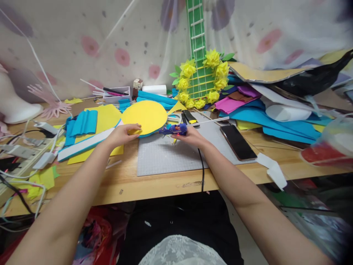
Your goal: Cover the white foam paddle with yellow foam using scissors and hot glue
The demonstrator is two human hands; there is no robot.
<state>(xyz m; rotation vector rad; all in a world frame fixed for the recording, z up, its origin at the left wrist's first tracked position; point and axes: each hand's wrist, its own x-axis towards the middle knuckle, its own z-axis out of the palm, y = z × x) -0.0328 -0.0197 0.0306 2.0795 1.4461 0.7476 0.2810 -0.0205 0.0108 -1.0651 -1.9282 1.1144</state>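
Left grip [124, 135] pinching yellow disc [144, 116] by near-left edge | right grip [191, 136] clasping blue glue gun [174, 129] beside disc

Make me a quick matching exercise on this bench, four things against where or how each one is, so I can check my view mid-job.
1. blue glue gun
2. yellow oval
3. phone
4. green guitar shape

A. upright at the back, ringed with yellow flowers
B. at the right end of the grey mat, screen dark
C. in the right hand
D. at the fingers of the left hand, by its near edge

Right pairs: 1-C, 2-D, 3-B, 4-A
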